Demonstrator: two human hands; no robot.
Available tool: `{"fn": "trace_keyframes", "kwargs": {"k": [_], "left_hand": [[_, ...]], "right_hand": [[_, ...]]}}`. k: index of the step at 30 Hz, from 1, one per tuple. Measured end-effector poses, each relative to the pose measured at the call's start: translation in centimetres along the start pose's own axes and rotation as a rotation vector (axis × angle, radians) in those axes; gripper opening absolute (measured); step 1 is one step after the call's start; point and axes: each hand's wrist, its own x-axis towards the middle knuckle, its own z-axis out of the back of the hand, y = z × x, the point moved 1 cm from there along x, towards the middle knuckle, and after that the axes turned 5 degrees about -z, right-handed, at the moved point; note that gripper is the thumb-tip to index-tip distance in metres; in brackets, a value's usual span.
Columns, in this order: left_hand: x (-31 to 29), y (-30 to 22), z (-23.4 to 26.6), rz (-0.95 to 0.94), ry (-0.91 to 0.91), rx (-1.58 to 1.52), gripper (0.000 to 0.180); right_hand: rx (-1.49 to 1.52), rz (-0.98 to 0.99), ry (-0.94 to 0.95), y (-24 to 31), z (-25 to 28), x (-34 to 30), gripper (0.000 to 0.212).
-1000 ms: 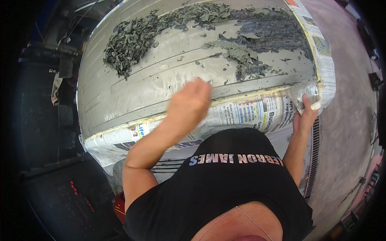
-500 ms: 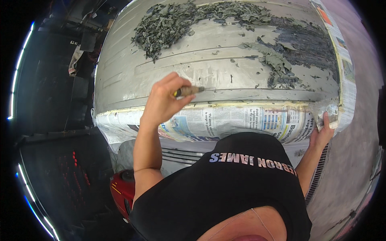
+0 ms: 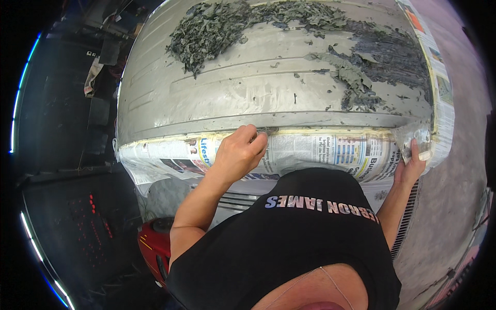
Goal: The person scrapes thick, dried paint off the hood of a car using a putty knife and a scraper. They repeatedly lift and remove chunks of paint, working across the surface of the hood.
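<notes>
A broad grey vehicle panel [image 3: 181, 103] lies in front of me, with peeled dark paint flakes [image 3: 206, 39] heaped along its far side. My left hand [image 3: 240, 155] is closed around a small paintbrush, mostly hidden in the fist; its dark tip [image 3: 268, 130] meets the panel's near edge, beside the pale masking tape [image 3: 315, 132]. At the near right corner, my right hand [image 3: 411, 168] grips a clear plastic container [image 3: 411, 138], its contents not clear to me. Newspaper [image 3: 305, 152] covers the area below the near edge.
Wrinkled, partly lifted dark paint [image 3: 392, 57] covers the panel's far right. More newspaper [image 3: 445, 98] runs down the right side. A red object [image 3: 155, 248] stands on the floor at lower left. A slotted floor drain [image 3: 405, 222] lies beside my right arm.
My left hand has come down and to the right with the paintbrush, from above the panel to its taped near edge. My right hand stays at the corner with the container.
</notes>
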Motion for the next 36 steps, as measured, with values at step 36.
{"fn": "trace_keyframes", "kwargs": {"k": [36], "left_hand": [[28.2,-9.9,-10.1,-0.211,-0.06,-0.387,0.033]], "right_hand": [[0.164,0.03,-0.104,1.7,0.5,-1.3,0.053]]}}
